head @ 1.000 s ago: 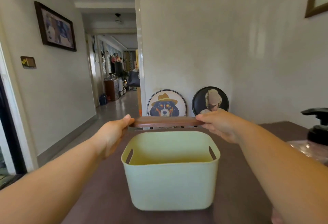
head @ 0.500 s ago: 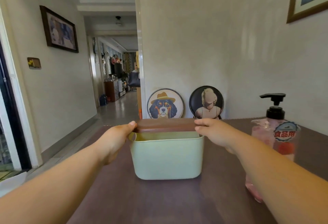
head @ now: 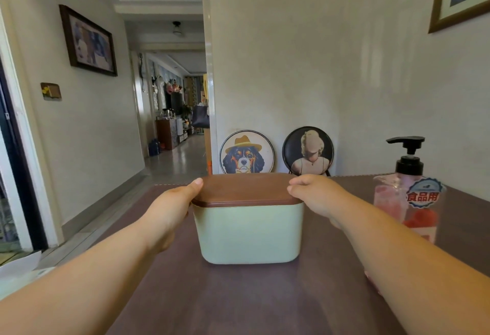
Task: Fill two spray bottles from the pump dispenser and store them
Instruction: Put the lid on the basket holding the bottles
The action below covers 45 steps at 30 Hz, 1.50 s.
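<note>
Box: pale green rounded plastic storage box stood mid-table, brown wooden lid on top; likely light, stiff.
Hands: left hand and right hand gripped the lid's ends.
Dispenser: clear pink pump dispenser far right, probably slippery; best held by its body.
Label: "食品用".
Table: dark brown table.

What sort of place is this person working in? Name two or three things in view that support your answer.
Most likely a home. Framed pictures hang on the walls, a hallway leads to furnished rooms, and a dark table holds a lidded storage bin and pump dispenser.
</note>
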Each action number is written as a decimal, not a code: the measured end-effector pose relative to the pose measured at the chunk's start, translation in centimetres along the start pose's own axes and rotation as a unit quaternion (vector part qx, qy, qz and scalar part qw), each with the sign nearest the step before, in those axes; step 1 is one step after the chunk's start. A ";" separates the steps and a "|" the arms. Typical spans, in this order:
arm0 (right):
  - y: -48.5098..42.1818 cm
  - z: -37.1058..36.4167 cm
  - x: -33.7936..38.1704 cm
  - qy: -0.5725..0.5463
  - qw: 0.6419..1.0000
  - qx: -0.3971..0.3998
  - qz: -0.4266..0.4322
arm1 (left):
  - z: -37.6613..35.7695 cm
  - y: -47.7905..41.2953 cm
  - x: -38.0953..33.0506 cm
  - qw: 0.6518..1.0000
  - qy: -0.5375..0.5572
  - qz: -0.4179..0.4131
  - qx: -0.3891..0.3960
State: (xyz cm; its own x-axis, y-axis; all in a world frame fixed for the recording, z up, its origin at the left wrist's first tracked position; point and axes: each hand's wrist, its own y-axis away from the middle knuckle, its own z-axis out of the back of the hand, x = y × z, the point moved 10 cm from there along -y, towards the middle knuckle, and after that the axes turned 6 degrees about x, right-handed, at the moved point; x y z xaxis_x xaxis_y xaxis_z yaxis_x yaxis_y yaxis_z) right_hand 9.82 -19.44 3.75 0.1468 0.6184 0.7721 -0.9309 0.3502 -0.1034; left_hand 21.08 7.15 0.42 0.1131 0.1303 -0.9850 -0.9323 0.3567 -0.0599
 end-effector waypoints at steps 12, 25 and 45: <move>-3.4 -0.8 0.0 0.035 0.998 -0.012 -0.050 | 1.4 -3.8 -0.4 0.994 -0.086 0.033 -0.054; -4.9 -1.7 -1.2 0.152 0.987 -0.019 -0.041 | 0.5 -5.1 1.2 0.983 -0.180 0.010 -0.039; -18.1 -2.2 -2.1 0.259 0.964 -0.001 -0.057 | -1.8 -16.6 0.4 0.970 -0.227 0.023 -0.081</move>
State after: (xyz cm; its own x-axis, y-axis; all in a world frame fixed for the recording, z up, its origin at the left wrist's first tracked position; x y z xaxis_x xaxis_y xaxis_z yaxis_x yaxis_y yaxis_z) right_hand 27.11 -25.52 2.66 0.3957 0.8438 0.3625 -0.8982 0.4379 -0.0389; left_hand 36.02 -0.35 0.77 0.1759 0.5505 -0.8161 -0.9775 0.1959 -0.0785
